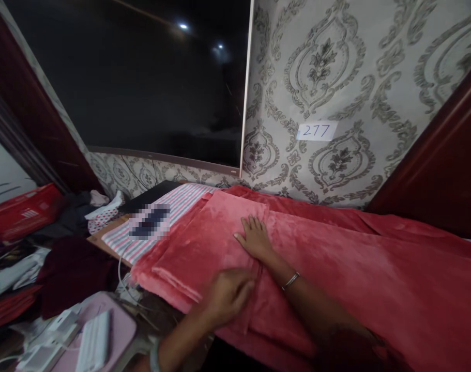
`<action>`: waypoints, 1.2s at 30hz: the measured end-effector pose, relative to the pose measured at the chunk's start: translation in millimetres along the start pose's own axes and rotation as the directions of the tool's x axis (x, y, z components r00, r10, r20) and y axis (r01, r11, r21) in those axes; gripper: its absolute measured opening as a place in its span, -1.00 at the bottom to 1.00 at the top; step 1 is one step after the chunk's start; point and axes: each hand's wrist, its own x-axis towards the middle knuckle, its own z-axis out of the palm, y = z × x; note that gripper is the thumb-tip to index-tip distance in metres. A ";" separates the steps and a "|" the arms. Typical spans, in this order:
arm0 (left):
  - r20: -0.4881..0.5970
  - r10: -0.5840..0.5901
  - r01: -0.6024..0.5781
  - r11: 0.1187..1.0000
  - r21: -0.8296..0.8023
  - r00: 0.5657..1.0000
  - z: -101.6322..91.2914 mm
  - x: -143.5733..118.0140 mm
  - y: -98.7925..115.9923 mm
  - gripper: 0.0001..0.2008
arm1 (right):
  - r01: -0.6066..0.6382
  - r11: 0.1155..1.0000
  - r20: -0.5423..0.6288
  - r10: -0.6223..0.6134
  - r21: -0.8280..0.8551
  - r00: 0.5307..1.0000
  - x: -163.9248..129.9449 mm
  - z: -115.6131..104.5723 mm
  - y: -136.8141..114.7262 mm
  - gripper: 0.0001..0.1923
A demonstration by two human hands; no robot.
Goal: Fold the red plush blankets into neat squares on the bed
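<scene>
left hand (pixel 230 293), right hand (pixel 256 238) by red blanket (pixel 215 227) fold edge

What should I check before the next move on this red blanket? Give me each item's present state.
1. Right hand flat on the red blanket: ok, fingers spread.
2. Left hand gripping fabric: cannot tell; it is curled and blurred.
3. Folded section lying flat: ok, no large wrinkles on top.
4. Dark item clear of the blanket: ok, striped cloth shows between them.
5. White cable free of the blanket's corner: cannot tell; it runs close by.
</scene>
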 end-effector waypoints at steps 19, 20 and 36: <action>0.053 -0.411 0.298 0.737 0.607 0.910 -31.7 58.6 -131.8 -0.25 | -0.004 1.000 -0.039 0.004 0.009 0.999 -1.1 0.6 -0.8 -0.24; 0.048 -0.409 0.300 0.740 0.602 0.911 -32.5 59.1 -131.8 -0.25 | -0.003 1.000 -0.042 0.004 0.011 0.999 -1.2 0.6 -1.0 -0.24; -0.080 -0.256 0.257 0.798 0.545 0.963 -23.3 51.3 -146.3 -0.17 | 0.125 0.984 0.021 -0.129 0.130 0.991 21.3 -30.6 -21.2 -0.39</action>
